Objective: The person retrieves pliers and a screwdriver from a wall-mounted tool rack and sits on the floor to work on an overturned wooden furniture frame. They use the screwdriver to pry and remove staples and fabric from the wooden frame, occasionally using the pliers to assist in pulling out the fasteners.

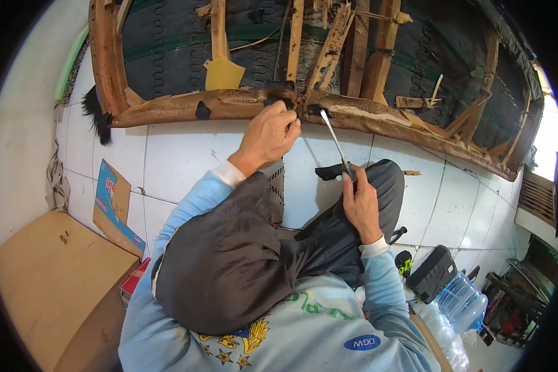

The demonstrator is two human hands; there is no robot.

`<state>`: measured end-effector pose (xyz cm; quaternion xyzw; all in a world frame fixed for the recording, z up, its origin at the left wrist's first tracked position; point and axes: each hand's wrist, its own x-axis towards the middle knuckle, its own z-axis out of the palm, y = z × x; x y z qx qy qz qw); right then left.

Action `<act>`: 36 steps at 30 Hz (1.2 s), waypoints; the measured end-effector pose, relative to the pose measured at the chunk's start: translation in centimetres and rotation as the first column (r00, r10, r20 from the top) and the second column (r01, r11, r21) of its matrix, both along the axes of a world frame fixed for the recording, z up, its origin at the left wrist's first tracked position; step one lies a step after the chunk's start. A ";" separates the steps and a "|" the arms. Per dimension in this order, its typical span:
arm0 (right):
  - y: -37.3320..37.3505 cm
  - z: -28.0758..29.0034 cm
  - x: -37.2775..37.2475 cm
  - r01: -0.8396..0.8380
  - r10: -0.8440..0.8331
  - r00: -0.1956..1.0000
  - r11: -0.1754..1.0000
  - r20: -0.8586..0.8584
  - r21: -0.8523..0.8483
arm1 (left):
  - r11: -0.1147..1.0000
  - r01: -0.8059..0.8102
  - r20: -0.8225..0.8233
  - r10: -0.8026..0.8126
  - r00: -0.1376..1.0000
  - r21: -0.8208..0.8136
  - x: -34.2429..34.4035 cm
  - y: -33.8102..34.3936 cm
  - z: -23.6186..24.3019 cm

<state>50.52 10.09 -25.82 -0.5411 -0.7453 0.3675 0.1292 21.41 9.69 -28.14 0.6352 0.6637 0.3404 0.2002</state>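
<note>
My right hand [362, 208] is closed round the dark handle of a screwdriver [334, 135]. Its metal shaft points up and away, the tip close to a black patch [317, 110] on the brown-covered rail of a wooden furniture frame [366, 119]. With fingers curled together, my left hand [268, 137] is at the same rail, left of the tip, by another black scrap [280, 99]. Whatever is pinched in those fingers is hidden. The frame shows bare wooden slats, dark backing and zigzag springs [159, 49].
A yellow piece [224, 74] hangs on a slat. Cardboard [119, 201] lies on white floor tiles [167, 152] at left, beside a tan board [56, 273]. At right are a black case [433, 274], a tape measure [404, 263] and a clear blue bottle [462, 302].
</note>
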 end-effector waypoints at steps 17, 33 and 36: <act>0.8 -0.2 0.7 -0.191 0.186 0.982 0.946 0.044 0.262 | 0.899 -0.363 -0.016 0.371 0.929 -0.246 -6.6 -10.7 1.9; 8.7 4.6 0.7 -0.679 0.438 0.706 0.641 0.556 0.358 | 0.871 -0.470 -0.351 0.488 0.799 0.142 -16.9 -1.9 -3.4; 11.0 8.0 -0.3 -0.834 0.472 0.509 0.478 0.720 0.276 | 0.877 -0.453 -0.371 0.479 0.795 0.161 -16.6 -2.0 -3.4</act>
